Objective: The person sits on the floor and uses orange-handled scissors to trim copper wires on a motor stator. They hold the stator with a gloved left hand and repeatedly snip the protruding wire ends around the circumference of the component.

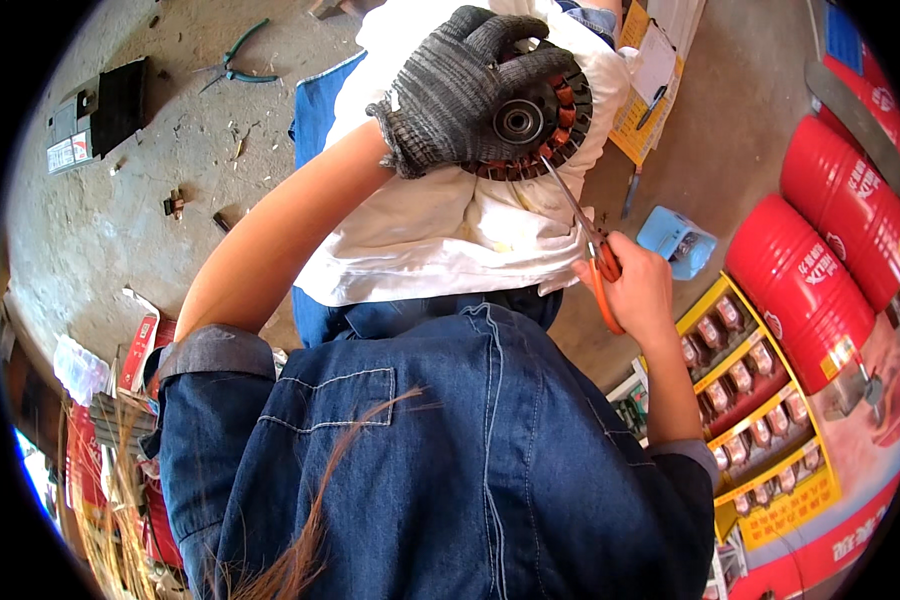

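A round motor stator [577,120] rests on the white cloth [410,250] over my lap. It has copper windings, dark teeth round its rim and a bearing at its centre. My left hand [460,90], in a dark grey knit glove, lies over its left and upper side with the fingers wrapped round it. Bare, my right hand [638,285] grips orange-handled scissors [602,268]. Their long, narrow metal tips point up and left and reach the copper windings at the stator's lower edge. Whether the tips are apart I cannot tell.
Teal-handled pliers [235,65] and a dark box [100,115] lie on the floor to the left. At the right are a clipboard with paper [655,70], a blue container [677,240], red drums [800,290] and a yellow rack [760,400] of small packs.
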{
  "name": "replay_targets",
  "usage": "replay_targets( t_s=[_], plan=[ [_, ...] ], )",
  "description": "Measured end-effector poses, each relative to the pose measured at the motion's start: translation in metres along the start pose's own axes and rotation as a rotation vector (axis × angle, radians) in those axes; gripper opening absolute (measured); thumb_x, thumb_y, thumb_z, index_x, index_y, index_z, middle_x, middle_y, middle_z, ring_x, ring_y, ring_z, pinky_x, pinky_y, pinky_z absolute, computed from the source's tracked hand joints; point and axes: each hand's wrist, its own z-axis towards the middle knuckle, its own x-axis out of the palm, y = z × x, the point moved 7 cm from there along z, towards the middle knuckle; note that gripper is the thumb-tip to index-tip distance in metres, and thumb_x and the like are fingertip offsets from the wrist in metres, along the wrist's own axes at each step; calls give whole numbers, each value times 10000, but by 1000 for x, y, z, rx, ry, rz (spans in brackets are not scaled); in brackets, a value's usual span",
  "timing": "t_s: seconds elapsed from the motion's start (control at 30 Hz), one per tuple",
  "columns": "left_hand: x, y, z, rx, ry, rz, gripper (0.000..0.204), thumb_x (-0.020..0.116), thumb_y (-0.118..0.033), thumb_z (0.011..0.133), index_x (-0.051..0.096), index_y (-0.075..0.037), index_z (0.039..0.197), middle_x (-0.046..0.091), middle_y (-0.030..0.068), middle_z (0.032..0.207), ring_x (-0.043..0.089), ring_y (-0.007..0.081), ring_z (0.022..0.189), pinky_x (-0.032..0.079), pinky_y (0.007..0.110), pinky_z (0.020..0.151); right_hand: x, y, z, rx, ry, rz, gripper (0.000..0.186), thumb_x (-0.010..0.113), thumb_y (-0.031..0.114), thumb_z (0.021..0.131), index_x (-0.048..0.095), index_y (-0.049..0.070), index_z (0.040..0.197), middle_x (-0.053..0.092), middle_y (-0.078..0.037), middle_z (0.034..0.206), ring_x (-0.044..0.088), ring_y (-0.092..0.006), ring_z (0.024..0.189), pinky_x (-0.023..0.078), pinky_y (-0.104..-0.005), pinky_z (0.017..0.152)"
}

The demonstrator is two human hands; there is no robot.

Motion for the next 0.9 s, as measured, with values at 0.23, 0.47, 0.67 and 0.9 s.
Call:
replay_targets(
  t_s=[0.23, 0.47, 0.67, 0.9],
  plan=[
    [-2, -2, 0, 8, -4, 22, 829, 830, -447, 630, 563, -106, 1336, 558, 216, 1294, 570, 403, 1034, 475, 495, 917, 0, 2, -1, 18, 8, -15, 529, 782, 503, 795, 512, 56, 713, 584, -141, 599, 605, -389, 603, 451, -440, 537],
    [-2, -1, 1, -5, 15, -1, 825, 828, -450, 626, 566, -109, 1330, 554, 214, 1301, 570, 406, 1042, 474, 491, 920, -6, 8, -5, 76, 40, -55, 549, 755, 535, 808, 505, 58, 703, 579, -145, 587, 611, -400, 609, 454, -456, 544],
    [-3, 0, 1, -4, 11, -44, 825, 832, -453, 628, 566, -113, 1330, 553, 220, 1302, 572, 414, 1050, 474, 496, 924, -6, 12, -4, 54, 29, -100, 548, 759, 533, 803, 512, 57, 692, 591, -146, 586, 622, -392, 601, 471, -458, 549],
    [-1, 0, 2, -7, 5, -21, 838, 841, -473, 621, 569, -114, 1327, 557, 223, 1294, 569, 421, 1045, 477, 502, 921, -10, 17, -2, 79, 65, -165, 563, 732, 561, 814, 547, 46, 681, 614, -176, 611, 641, -394, 627, 488, -461, 571]
  ],
)
